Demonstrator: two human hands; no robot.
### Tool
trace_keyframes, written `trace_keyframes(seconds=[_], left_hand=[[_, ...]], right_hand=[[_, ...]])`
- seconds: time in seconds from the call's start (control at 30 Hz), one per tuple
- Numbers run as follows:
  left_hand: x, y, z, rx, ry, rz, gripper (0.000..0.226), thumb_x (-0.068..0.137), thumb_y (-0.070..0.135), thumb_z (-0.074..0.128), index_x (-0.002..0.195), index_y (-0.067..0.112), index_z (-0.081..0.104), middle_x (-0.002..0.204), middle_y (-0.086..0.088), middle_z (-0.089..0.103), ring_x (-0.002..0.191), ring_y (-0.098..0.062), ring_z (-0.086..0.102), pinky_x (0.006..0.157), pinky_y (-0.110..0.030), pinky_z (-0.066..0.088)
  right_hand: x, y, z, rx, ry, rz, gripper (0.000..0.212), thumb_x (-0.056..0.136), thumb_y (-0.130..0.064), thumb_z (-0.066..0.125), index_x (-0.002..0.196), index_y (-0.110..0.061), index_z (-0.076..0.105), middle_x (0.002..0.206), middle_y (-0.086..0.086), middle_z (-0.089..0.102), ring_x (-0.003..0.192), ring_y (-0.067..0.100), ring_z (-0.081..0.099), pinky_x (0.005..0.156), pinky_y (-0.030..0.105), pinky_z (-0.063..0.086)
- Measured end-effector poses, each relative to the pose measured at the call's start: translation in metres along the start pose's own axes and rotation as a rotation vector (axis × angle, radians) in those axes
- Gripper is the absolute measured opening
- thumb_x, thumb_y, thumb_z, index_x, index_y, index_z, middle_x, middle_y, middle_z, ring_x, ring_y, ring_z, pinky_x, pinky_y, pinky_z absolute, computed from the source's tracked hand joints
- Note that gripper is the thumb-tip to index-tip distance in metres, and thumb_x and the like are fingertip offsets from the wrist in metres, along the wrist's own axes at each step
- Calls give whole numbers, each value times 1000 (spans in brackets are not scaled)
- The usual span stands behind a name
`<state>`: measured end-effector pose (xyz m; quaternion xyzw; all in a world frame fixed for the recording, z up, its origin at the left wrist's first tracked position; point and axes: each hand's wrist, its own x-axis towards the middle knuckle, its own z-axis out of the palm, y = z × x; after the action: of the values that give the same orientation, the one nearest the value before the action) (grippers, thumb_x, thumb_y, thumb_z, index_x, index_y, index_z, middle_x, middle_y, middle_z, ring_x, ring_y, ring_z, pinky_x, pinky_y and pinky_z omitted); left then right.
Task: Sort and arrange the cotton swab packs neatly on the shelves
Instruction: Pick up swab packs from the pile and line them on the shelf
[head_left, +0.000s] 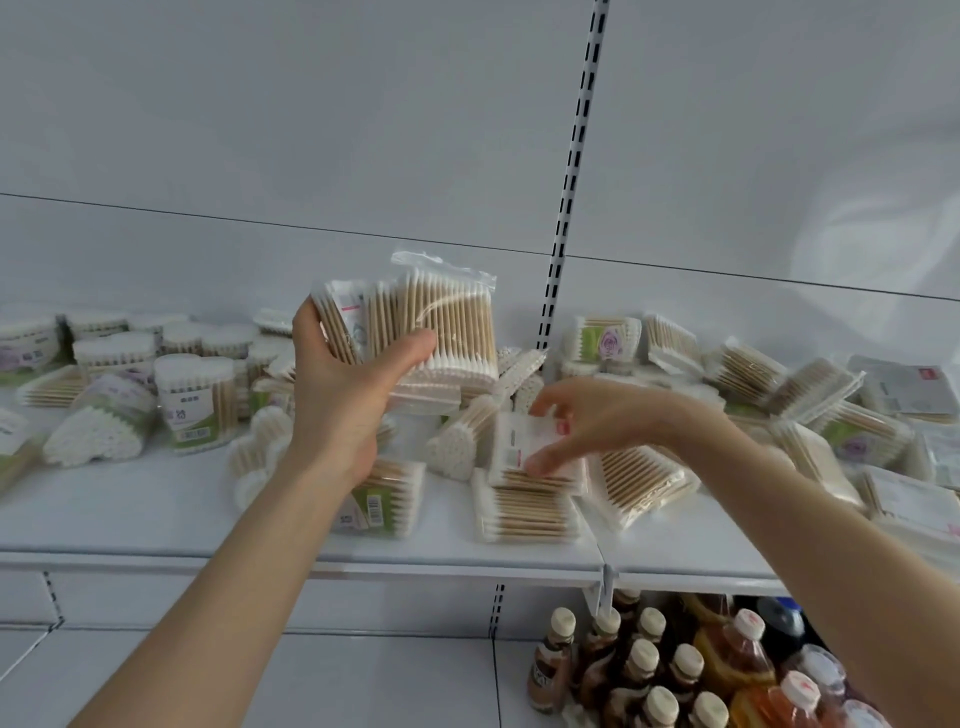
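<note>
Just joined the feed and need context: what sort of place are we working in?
Most likely a shop aisle: white metal shelving with a black-slotted upright, many clear plastic packs of wooden cotton swabs heaped on it, and capped bottled drinks stocked on the shelf below.

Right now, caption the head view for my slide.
The left hand grips a stack of cotton swab packs above the cluttered shelf while the right hand pinches another pack.
</note>
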<state>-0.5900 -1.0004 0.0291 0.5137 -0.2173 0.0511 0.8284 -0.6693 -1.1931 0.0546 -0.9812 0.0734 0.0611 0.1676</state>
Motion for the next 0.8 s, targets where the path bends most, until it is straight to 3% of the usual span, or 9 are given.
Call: trace_keyframes(seconds=[0.1, 0.2, 0.27, 0.4, 0.53, 0.63, 0.8], left_hand=[[-1, 3, -8, 8, 29, 33, 117, 43, 38, 90, 142, 35, 27, 149, 6, 33, 135, -22, 36, 108, -52, 29], [0, 11, -25, 53, 79, 74, 111, 38, 48, 89, 134, 37, 36, 141, 1, 45, 128, -25, 46, 101, -53, 39], [-2, 19, -38, 70, 105, 105, 108, 40, 47, 87, 134, 38, 36, 142, 2, 45, 128, -24, 46, 101, -52, 40], [-11, 39, -78, 121, 168, 152, 108, 43, 46, 84, 137, 36, 34, 144, 5, 40, 132, -21, 41, 103, -51, 39], [-19, 72, -151, 162, 256, 210, 72, 55, 24, 84, 116, 28, 47, 121, -2, 60, 110, -21, 61, 92, -51, 49], [-30, 104, -216, 181, 364, 266, 57, 71, 5, 77, 111, 29, 45, 113, -1, 62, 101, -17, 65, 90, -47, 52], [-57, 167, -345, 233, 525, 295, 79, 62, 13, 83, 128, 23, 42, 122, -1, 59, 110, -18, 61, 96, -47, 47]], right_hand=[[3, 8, -10, 92, 377, -73, 33, 72, -30, 77, 95, -19, 55, 80, -10, 56, 71, 7, 54, 62, 17, 42], [2, 2, -24, 489, 693, -160, 27, 73, -26, 76, 91, -15, 60, 82, -1, 62, 71, 12, 60, 66, 28, 52], [2, -16, -26, 802, 660, -240, 17, 78, -23, 71, 89, -18, 59, 81, 3, 67, 68, 15, 65, 63, 30, 57], [13, -71, -14, 977, 453, -388, 19, 79, -19, 66, 98, -18, 60, 71, 0, 71, 62, 14, 68, 57, 25, 57], [28, -145, 2, 946, 252, -502, 29, 78, -2, 67, 102, -17, 61, 84, 6, 70, 71, 17, 68, 68, 26, 59], [46, -218, 28, 820, 296, -549, 34, 77, 3, 68, 101, -19, 58, 83, 6, 68, 67, 14, 65, 69, 26, 57], [70, -361, 82, 850, 345, -646, 36, 74, -8, 75, 103, -14, 52, 77, 2, 65, 59, 10, 63, 53, 22, 53]])
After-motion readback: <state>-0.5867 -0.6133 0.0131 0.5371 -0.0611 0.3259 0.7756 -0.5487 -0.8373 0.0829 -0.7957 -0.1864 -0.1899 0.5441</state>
